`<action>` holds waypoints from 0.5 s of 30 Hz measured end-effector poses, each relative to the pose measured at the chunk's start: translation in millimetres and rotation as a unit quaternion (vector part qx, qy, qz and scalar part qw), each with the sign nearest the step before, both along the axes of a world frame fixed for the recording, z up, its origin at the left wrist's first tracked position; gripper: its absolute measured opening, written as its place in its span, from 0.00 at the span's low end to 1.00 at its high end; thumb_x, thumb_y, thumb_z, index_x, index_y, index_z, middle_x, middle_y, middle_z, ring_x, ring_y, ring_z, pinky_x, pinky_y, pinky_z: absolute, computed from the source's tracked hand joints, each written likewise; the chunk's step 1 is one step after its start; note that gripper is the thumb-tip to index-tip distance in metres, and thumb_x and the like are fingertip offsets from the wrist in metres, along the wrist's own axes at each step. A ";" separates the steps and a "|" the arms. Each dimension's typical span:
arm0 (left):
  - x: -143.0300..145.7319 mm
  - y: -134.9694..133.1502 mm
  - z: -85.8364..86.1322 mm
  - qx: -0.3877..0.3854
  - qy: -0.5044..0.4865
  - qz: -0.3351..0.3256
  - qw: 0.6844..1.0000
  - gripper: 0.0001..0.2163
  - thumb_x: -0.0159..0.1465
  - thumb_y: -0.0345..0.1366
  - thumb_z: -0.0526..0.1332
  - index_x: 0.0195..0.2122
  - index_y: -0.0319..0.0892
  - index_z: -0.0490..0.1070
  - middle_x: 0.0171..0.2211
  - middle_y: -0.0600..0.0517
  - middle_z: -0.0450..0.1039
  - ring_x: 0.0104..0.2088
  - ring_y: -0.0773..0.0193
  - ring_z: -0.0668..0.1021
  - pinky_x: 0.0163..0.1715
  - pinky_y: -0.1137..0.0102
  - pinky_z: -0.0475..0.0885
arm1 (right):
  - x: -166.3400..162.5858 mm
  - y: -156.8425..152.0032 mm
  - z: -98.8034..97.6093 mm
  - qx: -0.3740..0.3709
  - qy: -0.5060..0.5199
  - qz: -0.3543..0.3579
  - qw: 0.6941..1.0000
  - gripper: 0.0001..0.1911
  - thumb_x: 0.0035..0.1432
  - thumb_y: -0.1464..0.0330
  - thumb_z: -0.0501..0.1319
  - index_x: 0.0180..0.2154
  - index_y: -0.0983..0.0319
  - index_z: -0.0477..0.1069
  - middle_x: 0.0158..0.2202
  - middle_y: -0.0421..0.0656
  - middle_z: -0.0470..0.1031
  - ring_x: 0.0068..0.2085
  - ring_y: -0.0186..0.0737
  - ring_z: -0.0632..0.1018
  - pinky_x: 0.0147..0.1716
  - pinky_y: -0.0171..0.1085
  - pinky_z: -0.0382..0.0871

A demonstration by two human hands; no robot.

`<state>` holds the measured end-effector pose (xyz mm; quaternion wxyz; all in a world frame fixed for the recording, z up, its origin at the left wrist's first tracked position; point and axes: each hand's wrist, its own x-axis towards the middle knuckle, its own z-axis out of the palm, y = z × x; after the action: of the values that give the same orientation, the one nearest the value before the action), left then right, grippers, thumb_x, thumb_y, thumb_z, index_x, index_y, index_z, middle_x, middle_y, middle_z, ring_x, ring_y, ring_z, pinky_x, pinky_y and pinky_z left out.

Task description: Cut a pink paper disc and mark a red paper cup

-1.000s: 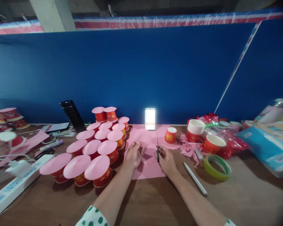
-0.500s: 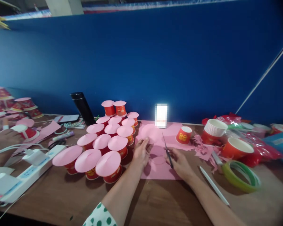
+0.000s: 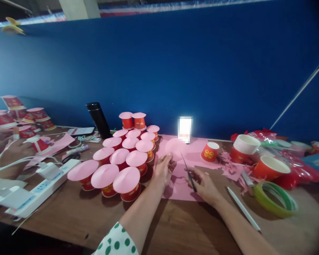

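Note:
My left hand [image 3: 164,170] pinches the lower edge of a round piece of pink paper [image 3: 174,146] between thumb and fingers. Dark scissors [image 3: 189,173] are in my right hand [image 3: 203,186], their blades pointing up and left beside the disc; I cannot tell how far apart the blades are. Under both hands lies a pink paper sheet [image 3: 182,194]. Just beyond my right hand, a red paper cup [image 3: 210,153] with a gold design stands on the sheet's edge. Left of my left hand are several upside-down red cups topped with pink paper discs [image 3: 126,180].
Right of my hands lie pink scraps [image 3: 232,168], a white pen [image 3: 243,207], a green tape roll [image 3: 276,212] and stacked cups [image 3: 246,145]. Leftward are a power strip [image 3: 46,187], a black flask [image 3: 98,120] and another person's hands [image 3: 14,154]. A blue partition [image 3: 159,71] stands behind.
The view has turned slightly left, so things sit further right in it. My left hand still holds the paper disc and my right the scissors. The other person's hands have shifted at the cup.

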<state>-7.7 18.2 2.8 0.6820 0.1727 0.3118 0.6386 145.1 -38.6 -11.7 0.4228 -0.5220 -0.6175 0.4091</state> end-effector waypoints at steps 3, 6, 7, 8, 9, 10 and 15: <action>1.4 0.4 -2.1 0.012 0.016 -0.002 1.000 0.14 0.43 0.35 0.73 0.22 0.37 0.69 0.19 0.58 0.67 0.21 0.75 0.71 0.27 0.77 0.72 | 0.0 -0.2 -0.4 0.007 0.002 0.003 1.000 0.23 0.50 0.59 0.64 0.46 0.64 0.72 0.28 0.42 0.73 0.29 0.38 0.74 0.28 0.35 0.70; 2.2 1.9 -5.5 0.023 0.030 -0.003 0.999 0.14 0.42 0.36 0.73 0.22 0.37 0.69 0.19 0.58 0.66 0.21 0.75 0.71 0.27 0.78 0.71 | -0.3 -0.4 -0.9 0.008 0.004 0.005 1.000 0.22 0.51 0.59 0.63 0.46 0.64 0.72 0.29 0.43 0.74 0.30 0.38 0.75 0.29 0.36 0.71; 2.4 2.4 -6.6 0.027 0.036 -0.005 0.999 0.14 0.42 0.37 0.73 0.22 0.37 0.69 0.18 0.58 0.66 0.21 0.75 0.71 0.27 0.78 0.71 | -0.5 -0.5 -0.9 0.008 0.004 0.006 1.000 0.22 0.51 0.59 0.63 0.46 0.64 0.72 0.28 0.43 0.74 0.29 0.38 0.75 0.28 0.35 0.71; 2.5 2.7 -7.5 0.029 0.041 -0.007 0.999 0.14 0.43 0.37 0.73 0.22 0.37 0.69 0.18 0.58 0.66 0.21 0.75 0.70 0.27 0.78 0.71 | -0.8 -0.6 -0.7 0.008 0.003 0.006 1.000 0.22 0.51 0.59 0.63 0.46 0.64 0.72 0.28 0.43 0.74 0.29 0.37 0.74 0.28 0.35 0.71; 2.6 2.8 -8.3 0.030 0.045 -0.009 0.999 0.14 0.43 0.37 0.73 0.22 0.37 0.69 0.18 0.58 0.66 0.21 0.75 0.70 0.27 0.78 0.71 | -1.0 -0.7 -0.4 0.009 0.002 0.006 1.000 0.22 0.51 0.59 0.63 0.46 0.64 0.72 0.27 0.42 0.74 0.28 0.37 0.74 0.27 0.34 0.70; 2.6 2.9 -8.9 0.030 0.048 -0.010 0.998 0.14 0.43 0.38 0.73 0.22 0.37 0.69 0.18 0.58 0.65 0.21 0.75 0.70 0.27 0.78 0.71 | -1.2 -0.7 0.0 0.010 0.002 0.005 1.000 0.22 0.51 0.59 0.63 0.45 0.64 0.72 0.27 0.42 0.74 0.27 0.36 0.73 0.26 0.34 0.70; 2.3 2.2 -9.6 0.023 0.060 -0.011 0.998 0.14 0.43 0.38 0.73 0.21 0.38 0.69 0.18 0.58 0.65 0.21 0.75 0.70 0.27 0.77 0.71 | -1.4 -0.5 1.2 0.007 0.011 0.003 1.000 0.22 0.50 0.60 0.64 0.45 0.65 0.72 0.26 0.42 0.73 0.25 0.35 0.72 0.24 0.33 0.68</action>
<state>-5.3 20.4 -6.9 0.6651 0.2298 0.3356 0.6262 143.7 -39.1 -10.5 0.4319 -0.5128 -0.6170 0.4121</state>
